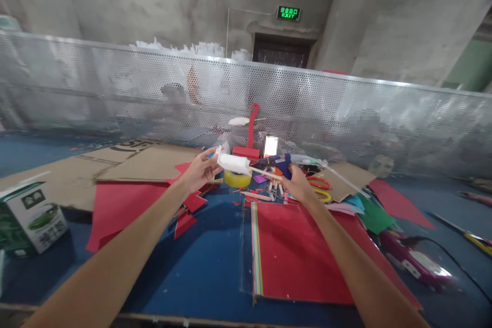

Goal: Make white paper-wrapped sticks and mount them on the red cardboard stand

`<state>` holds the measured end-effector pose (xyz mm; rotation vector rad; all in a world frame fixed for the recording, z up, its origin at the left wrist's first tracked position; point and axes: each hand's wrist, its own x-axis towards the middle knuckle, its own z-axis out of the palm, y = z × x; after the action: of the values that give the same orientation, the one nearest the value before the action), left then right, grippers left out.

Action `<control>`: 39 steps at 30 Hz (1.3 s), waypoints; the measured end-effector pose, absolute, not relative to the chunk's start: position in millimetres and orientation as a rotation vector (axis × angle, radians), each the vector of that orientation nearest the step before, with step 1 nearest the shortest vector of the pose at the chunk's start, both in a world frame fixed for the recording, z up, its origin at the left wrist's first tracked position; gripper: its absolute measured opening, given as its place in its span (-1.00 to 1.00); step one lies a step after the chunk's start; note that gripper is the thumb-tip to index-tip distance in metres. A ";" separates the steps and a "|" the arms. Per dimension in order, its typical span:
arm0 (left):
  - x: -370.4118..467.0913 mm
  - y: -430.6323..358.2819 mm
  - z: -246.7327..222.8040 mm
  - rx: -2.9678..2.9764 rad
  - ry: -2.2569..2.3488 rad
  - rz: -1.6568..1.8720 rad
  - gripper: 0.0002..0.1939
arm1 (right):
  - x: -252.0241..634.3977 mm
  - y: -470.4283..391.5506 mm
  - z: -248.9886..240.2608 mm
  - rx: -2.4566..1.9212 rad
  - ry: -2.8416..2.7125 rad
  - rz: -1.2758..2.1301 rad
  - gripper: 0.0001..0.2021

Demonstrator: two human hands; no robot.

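Forearms | white roll between: left hand pinching it | right hand pinching stick

Blue table is kinda packed: cardboard and carton left of the left fingers, red paper pack nearer than the right fingers.

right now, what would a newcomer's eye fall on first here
The red-topped paper stack in front, right of centre, jumps out first. Beyond it, a white roll on a thin stick lies between left hand and right hand. High behind, a green EXIT sign glows.
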<state>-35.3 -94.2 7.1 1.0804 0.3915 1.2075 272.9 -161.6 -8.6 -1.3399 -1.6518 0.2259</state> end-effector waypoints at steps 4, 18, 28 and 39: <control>-30.0 -101.5 3.6 1.240 0.386 1.000 -0.46 | 275.0 -163.8 -6.7 -1.302 -1.583 0.254 -0.74; -24.7 -101.3 -0.3 1.346 0.494 0.961 -0.49 | 267.2 -178.3 0.4 -0.916 -1.591 0.532 -0.67; -19.6 -100.4 -2.7 1.428 0.549 1.120 -0.51 | 265.1 -185.3 10.2 -0.948 -1.471 0.763 -0.56; -9.9 -110.6 -3.1 1.617 0.568 1.164 -0.56 | 253.0 -202.5 17.5 -1.080 -1.811 0.452 -0.57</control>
<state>-9.9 -110.6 -3.1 1.6166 0.5677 1.1636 253.0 -202.5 17.5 -1.0797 -1.8112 0.4516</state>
